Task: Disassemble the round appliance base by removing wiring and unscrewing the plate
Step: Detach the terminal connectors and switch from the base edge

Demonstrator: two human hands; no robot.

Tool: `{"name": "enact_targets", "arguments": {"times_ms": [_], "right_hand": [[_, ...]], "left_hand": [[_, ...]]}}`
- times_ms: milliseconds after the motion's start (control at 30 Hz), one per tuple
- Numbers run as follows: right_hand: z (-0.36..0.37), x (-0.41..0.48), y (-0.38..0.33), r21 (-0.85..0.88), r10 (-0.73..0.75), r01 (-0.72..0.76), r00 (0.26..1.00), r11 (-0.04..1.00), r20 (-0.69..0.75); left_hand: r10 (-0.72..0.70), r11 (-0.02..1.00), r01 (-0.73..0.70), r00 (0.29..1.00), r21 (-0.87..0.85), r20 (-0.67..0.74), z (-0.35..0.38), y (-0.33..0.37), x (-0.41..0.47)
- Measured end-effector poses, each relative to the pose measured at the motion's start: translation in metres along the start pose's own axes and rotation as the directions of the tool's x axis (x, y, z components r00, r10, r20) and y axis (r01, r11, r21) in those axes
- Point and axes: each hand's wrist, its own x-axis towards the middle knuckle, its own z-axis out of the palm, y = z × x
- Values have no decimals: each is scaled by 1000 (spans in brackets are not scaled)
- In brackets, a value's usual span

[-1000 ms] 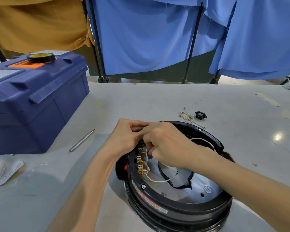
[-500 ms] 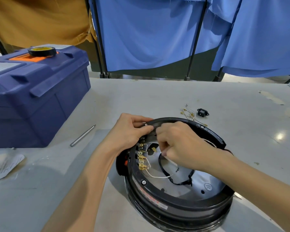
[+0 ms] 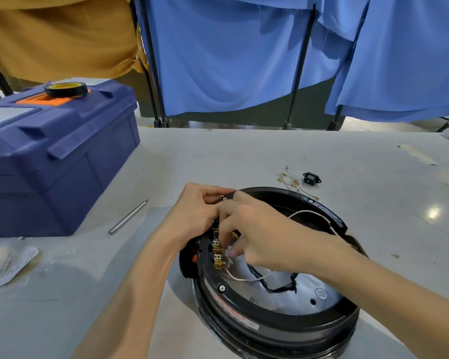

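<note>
Base [image 3: 283,323]: on table [image 3: 244,156], open side up. Judged heavy and rigid; steady it by the rim.
Left hand [image 3: 192,216]: fingers curled over base's left rim, gripping it.
Right hand [image 3: 265,237]: fingers bent onto terminals [image 3: 218,257] inside that rim; what they hold cannot be told.
Wire [image 3: 246,279]: thin, limp, probably fragile; pull at the connector.

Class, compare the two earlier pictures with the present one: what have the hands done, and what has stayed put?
The right hand, which had drawn back half a second ago, has dropped back onto the brass terminals; whether it pinches a wire is hidden. The left hand still grips the rim of the appliance base. The white wire, toolbox and metal rod are unmoved.
</note>
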Motion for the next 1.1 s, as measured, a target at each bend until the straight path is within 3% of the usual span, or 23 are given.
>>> {"name": "enact_targets", "arguments": {"times_ms": [433,733,867,1000,1100], "right_hand": [[1,0,-4,-70,-66,63,997,996,-49],[-4,-9,10,121,113,-102,990,987,-88],[-4,-16,6,185,70,-50,992,981,-107],[8,-9,-4,110,32,-33,999,993,6],[10,-6,-9,50,3,-3,1000,999,-12]], "left_hand": [[33,998,-33,999,-47,13,1,-2,2],[10,999,-11,1000,-38,-16,3,-2,3],[19,999,-19,1000,-43,4,1,-1,3],[7,999,-7,1000,-49,5,1,-3,2],[6,998,-5,1000,-64,17,0,-3,1]]}}
